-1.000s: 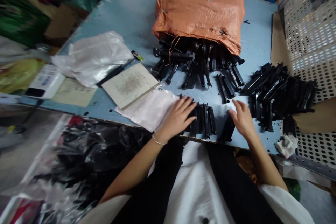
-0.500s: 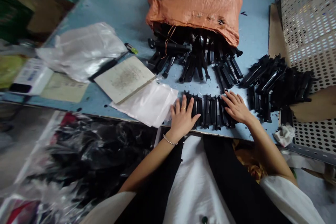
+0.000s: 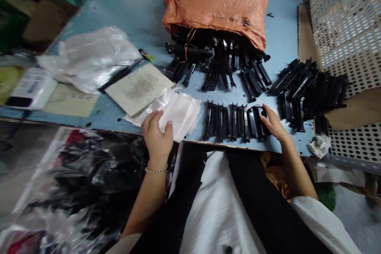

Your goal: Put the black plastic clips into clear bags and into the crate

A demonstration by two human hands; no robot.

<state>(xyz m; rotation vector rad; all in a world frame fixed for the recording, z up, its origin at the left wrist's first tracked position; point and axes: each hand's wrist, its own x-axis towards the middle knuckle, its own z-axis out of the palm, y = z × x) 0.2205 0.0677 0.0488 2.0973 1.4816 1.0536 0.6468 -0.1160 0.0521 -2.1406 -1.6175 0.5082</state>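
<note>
My left hand [image 3: 157,137] is over the near edge of a stack of clear plastic bags [image 3: 181,109], its thumb apart from the fingers. Whether its fingertips touch the bags I cannot tell. At the right end of a row of slim black plastic parts [image 3: 235,121], my right hand [image 3: 275,125] rests with fingers spread, touching the last part. The parts stand side by side along the table's front edge.
An orange woven sack [image 3: 214,4] spills more black parts onto the blue table [image 3: 133,4]. Another heap of parts [image 3: 312,87] lies at right, beside a perforated white crate [image 3: 354,47]. A beige board [image 3: 139,87], a box cutter [image 3: 145,54] and a plastic sheet [image 3: 95,51] lie at left.
My left hand has left the row of black parts and moved left to the plastic bags. My right hand has slid slightly and stays at the row's right end.
</note>
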